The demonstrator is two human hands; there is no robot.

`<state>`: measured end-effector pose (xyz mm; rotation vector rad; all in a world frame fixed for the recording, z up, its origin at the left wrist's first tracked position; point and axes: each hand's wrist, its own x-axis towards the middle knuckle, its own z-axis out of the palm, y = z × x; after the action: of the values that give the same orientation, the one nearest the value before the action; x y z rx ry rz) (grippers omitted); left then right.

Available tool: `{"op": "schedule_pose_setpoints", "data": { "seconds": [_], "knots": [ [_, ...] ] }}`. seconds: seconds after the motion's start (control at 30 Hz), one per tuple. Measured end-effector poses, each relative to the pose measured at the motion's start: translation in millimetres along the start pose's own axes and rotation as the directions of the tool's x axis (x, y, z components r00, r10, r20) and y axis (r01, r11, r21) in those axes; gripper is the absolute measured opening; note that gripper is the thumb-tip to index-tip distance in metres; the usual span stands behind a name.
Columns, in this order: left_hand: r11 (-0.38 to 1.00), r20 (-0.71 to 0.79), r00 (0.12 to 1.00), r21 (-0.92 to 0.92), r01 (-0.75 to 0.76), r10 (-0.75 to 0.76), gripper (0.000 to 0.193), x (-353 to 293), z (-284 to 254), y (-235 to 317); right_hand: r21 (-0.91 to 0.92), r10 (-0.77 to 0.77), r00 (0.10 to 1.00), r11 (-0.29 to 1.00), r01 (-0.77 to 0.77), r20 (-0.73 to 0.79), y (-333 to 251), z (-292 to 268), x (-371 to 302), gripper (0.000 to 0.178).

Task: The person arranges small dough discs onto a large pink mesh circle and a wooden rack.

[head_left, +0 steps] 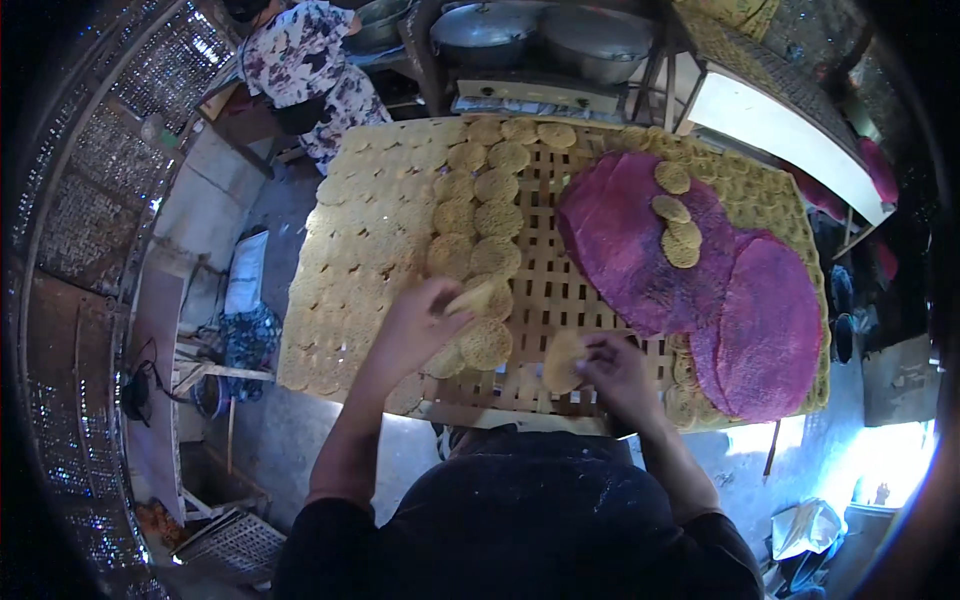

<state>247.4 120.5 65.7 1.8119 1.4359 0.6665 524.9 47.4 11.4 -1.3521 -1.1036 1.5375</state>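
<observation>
My left hand (412, 325) pinches a thin, round yellow cracker (476, 297), tilted above the rows of similar crackers. Its fingers are closed on the edge. My right hand (618, 375) grips another round cracker (564, 360) by its right side, over the bare slats near the front edge. Beneath both hands lies a woven bamboo rack (548, 240). Closely set crackers (365, 220) cover its left part. To the right, overlapping purple round sheets (640, 235) rest on it, with several loose crackers (681, 243) on top.
Metal basins (485, 35) stand on a stove-like counter beyond the rack. Another person (305, 70) in a floral garment is at the far left. A white board (785, 140) slopes at the far right. Woven wall panels (85, 200) line the left side.
</observation>
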Motion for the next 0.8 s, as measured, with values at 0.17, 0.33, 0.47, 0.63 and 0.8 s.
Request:
{"op": "schedule_pose_setpoints", "data": {
  "seconds": [0.17, 0.33, 0.47, 0.63, 0.8],
  "knots": [
    [0.935, 0.149, 0.933, -0.093, 0.343, -0.328, 0.029, -79.4, -1.9, -54.7, -0.073, 0.009, 0.951, 0.997, 0.015, 0.311, 32.7, 59.4, 15.6, 0.026],
    [0.978, -0.158, 0.980, 0.148, 0.146, -0.123, 0.027, -102.8, 30.8, -69.7, -0.413, -0.103, 0.951, 0.883, 0.222, 0.292, 45.7, 72.8, 21.4, 0.025],
    [0.958, -0.109, 0.989, 0.258, 0.124, -0.099, 0.030, -103.4, 22.8, -61.8, -0.010, -0.096, 0.910, 0.994, 0.109, 0.402, 49.7, 76.8, 23.4, 0.026],
    [0.918, -0.125, 0.992, 0.392, 0.066, -0.018, 0.032, -97.9, 28.8, -75.7, -0.348, -0.051, 0.959, 0.925, 0.151, 0.279, 56.1, 79.3, 25.5, 0.021],
    [0.922, -0.102, 0.995, 0.383, 0.058, -0.020, 0.036, -92.1, 26.3, -65.7, -0.718, -0.314, 0.872, 0.498, 0.487, 0.375, 39.0, 67.1, 15.8, 0.024]
  ]
}}
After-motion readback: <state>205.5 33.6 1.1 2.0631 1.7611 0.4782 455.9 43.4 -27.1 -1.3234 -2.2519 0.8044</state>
